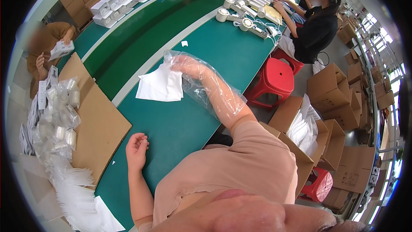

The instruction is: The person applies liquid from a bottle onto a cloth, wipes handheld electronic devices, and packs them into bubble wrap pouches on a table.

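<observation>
My right hand (pixel 187 65) is inside a large clear plastic bag (pixel 201 87), which also covers much of the forearm. Its fingers are closed at the upper right edge of some white sheets (pixel 161 85) lying on the green table (pixel 171 122); the film blurs what exactly they grip. Lower left, my left hand (pixel 138 146) rests over the table with its fingers curled, holding nothing that I can see.
Cardboard (pixel 92 116) lies at the left beside bagged items (pixel 62 120) and white sheets (pixel 75 197). White handheld devices (pixel 246 25) lie far right near a person in black. Another person sits upper left. Red stools (pixel 277 77) and boxes (pixel 326 81) stand right.
</observation>
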`<state>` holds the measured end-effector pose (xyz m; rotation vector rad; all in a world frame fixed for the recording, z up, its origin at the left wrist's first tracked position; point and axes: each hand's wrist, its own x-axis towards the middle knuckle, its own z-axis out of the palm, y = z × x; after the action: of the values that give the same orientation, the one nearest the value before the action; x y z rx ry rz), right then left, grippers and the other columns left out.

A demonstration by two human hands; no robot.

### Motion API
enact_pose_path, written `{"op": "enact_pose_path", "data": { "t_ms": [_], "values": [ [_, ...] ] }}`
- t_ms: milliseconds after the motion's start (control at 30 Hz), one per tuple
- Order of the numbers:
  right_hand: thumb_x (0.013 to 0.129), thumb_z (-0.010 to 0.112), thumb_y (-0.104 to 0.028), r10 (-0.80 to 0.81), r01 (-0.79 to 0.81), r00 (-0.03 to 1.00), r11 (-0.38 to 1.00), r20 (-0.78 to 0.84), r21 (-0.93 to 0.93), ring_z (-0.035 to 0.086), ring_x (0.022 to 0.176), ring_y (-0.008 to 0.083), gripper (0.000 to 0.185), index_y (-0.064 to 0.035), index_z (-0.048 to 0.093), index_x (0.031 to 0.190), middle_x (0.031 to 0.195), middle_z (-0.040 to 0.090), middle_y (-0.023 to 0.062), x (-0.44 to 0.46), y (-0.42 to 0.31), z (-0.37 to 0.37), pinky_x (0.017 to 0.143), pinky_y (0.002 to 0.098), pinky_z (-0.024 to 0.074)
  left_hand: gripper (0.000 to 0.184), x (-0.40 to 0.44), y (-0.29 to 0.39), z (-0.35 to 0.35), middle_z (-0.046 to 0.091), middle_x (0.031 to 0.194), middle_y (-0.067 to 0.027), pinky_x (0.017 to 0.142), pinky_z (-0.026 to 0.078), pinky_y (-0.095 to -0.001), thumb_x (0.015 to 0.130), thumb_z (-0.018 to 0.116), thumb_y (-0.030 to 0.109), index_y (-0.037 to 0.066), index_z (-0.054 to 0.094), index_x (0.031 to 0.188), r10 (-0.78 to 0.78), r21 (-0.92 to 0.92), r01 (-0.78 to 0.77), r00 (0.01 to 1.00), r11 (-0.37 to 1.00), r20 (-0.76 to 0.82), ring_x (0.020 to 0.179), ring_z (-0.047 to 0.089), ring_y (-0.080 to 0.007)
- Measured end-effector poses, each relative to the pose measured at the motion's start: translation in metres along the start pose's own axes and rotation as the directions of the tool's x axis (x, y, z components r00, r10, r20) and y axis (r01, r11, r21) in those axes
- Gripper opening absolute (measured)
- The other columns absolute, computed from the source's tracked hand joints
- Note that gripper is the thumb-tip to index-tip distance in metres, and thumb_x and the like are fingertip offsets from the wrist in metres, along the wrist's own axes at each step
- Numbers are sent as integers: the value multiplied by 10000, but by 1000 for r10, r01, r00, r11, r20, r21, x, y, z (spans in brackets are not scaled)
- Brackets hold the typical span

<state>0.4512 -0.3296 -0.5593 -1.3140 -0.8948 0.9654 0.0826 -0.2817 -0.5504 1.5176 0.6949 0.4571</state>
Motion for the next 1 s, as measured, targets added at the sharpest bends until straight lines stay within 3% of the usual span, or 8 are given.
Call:
{"op": "enact_pose_path", "data": {
  "t_ms": [467,533,633,667,767,833,1000],
  "values": [
    [728,660,-177,-21,21,1000,999,8,27,550,879,150,367,-29,578,1053,962,610,55,-6,-2,-1,822,278,417,181,-1,0,2,568,893,-23,624,448,-201,827,536,23,21,530,1007,4,20,-4,1000,1000,-17,739,529,-75],
    [730,654,-173,-26,25,997,999,-67,-21,548,876,156,349,-19,580,1034,948,608,63,0,7,-4,821,290,420,175,-1,2,2,570,890,-26,633,450,-206,829,545,36,25,534,1003,-9,15,9,1000,1000,4,762,538,-80],
    [741,617,-156,58,-55,997,997,-59,56,556,855,167,292,-17,590,996,926,605,62,-16,-23,14,803,302,430,170,-1,3,-1,573,879,-29,677,462,-218,828,559,49,22,544,995,-5,54,5,1000,999,-1,795,549,-89],
    [747,606,-155,61,-71,992,994,-113,-85,562,850,164,302,-17,589,1015,930,609,61,-20,-35,19,806,300,433,168,-1,0,-2,574,874,-29,692,464,-222,827,564,54,20,548,992,12,71,-13,1000,997,5,802,550,-90],
    [758,594,-142,84,-84,996,995,-6,57,567,881,162,354,-13,567,1086,975,610,70,-9,-20,11,822,293,430,172,-1,-6,-4,574,871,-31,710,464,-223,824,572,56,13,548,989,-2,33,3,999,999,-46,797,544,-84],
    [763,590,-131,98,-102,994,989,46,105,570,893,164,370,-11,557,1112,993,609,74,-9,-21,13,825,291,430,169,-1,-7,-4,572,868,-31,708,460,-218,824,577,59,7,547,982,38,7,-38,999,999,32,785,532,-75],
    [789,576,-83,128,-122,991,983,-35,138,579,909,174,367,-33,544,1151,1019,608,74,-10,-21,13,817,292,437,155,-1,-2,-4,566,860,-30,699,456,-217,828,571,60,0,549,969,60,38,-61,998,997,20,762,520,-76]
  ]
}}
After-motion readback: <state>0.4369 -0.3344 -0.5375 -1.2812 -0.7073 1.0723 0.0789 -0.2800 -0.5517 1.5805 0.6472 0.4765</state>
